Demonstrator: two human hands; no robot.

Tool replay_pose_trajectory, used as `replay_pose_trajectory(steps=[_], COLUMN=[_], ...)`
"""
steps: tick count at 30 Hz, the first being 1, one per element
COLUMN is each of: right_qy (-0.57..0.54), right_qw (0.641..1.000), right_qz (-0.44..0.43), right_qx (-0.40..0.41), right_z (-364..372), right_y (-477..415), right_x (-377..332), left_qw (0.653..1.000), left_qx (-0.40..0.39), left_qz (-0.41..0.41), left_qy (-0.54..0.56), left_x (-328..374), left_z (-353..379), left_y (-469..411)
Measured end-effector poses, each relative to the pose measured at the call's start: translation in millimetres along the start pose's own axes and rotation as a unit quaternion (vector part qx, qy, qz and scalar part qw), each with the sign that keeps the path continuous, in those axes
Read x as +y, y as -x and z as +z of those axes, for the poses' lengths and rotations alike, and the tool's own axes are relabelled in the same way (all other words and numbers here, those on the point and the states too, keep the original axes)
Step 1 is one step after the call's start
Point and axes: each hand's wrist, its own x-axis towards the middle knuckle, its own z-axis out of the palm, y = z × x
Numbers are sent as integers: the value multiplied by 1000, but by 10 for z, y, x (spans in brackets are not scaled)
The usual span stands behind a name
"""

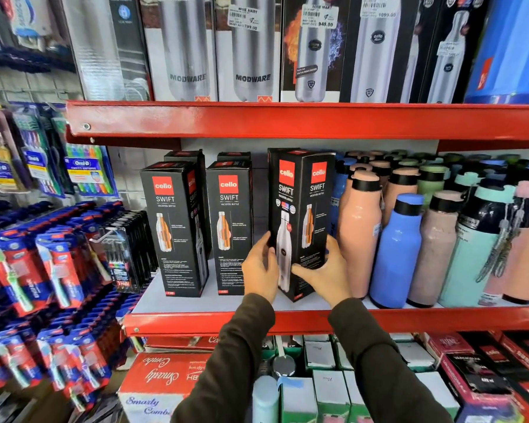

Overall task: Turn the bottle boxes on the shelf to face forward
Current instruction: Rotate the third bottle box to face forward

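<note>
a shop: price-stickered boxes [251, 50] on red shelves [287, 120]

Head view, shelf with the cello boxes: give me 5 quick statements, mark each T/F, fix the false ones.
1. Both hands grip the rightmost cello box. True: left hand on its left side, right hand on its right.
2. The held box sits square to the shelf edge. False: it is turned, one corner forward and two faces showing.
3. Two more cello boxes stand in the front row left of it. True: left box, middle box.
4. Loose bottles stand left of the boxes. False: the loose bottles, like the blue bottle, stand to the right.
5. The shelf edges are blue. False: the shelf edge is red.
</note>
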Motion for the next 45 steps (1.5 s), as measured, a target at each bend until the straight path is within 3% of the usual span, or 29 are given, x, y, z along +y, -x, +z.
replay_pose_trajectory(steps=[6,14,28,45], right_qy=[-19,-33,31,44], right_qw=[997,988,992,993], right_qz=[23,4,40,59], right_qx=[-72,-153,-117,-89], right_z=[-122,-146,0,111], right_y=[-53,-44,-91,-114], right_x=[30,52,169,236], left_qw=[992,996,996,992], left_qx=[-98,-72,-19,-22], left_qz=[-46,-51,-48,-72], left_qy=[-59,14,-70,-98], left_x=[-72,-71,-172,-238], left_z=[-2,-55,112,162], left_y=[-149,-82,-53,-58])
